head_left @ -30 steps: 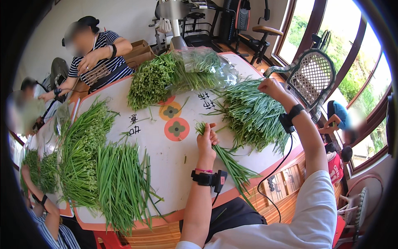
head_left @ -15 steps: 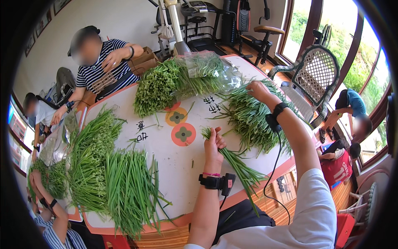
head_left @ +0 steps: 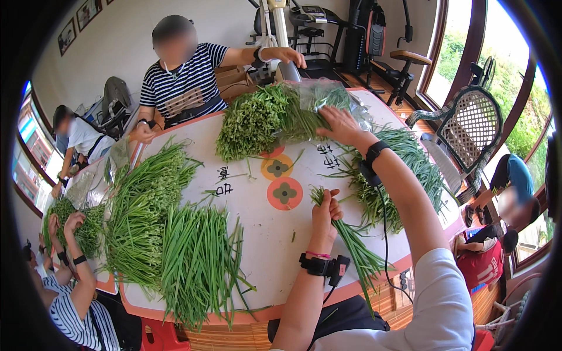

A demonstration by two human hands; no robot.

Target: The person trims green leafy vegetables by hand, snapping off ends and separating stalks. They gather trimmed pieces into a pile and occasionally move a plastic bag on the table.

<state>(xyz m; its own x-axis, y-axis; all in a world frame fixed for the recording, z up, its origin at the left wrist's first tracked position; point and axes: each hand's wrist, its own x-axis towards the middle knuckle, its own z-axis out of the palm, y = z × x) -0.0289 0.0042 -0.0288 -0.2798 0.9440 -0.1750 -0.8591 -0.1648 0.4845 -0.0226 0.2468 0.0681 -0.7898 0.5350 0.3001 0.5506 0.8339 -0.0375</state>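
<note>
My left hand [head_left: 326, 217] grips a small bunch of long green stems [head_left: 366, 257], leaves trailing toward the front edge. My right hand [head_left: 341, 121] is open, fingers spread, over the near side of a clear plastic bag [head_left: 324, 89] of greens; contact is unclear. Beside the bag lies a dense pile of budded stems [head_left: 249, 120]. Under my right forearm and to its right is a large heap of long leaves [head_left: 415, 167]. On the left lie a long pile of budded stems [head_left: 140, 234] and a pile of flat leaves [head_left: 193, 269].
The white table [head_left: 263, 245] has a pink rim. A person in stripes [head_left: 178, 88] sits across it; co-workers handle greens at a left table [head_left: 91, 181]. Two people crouch at right [head_left: 480, 263] near a wicker chair [head_left: 468, 126]. Exercise machines [head_left: 316, 29] stand behind.
My right hand has left the right-hand heap, moving up and left to the bag, fingers spreading. The person across has stretched an arm rightward. The view has shifted.
</note>
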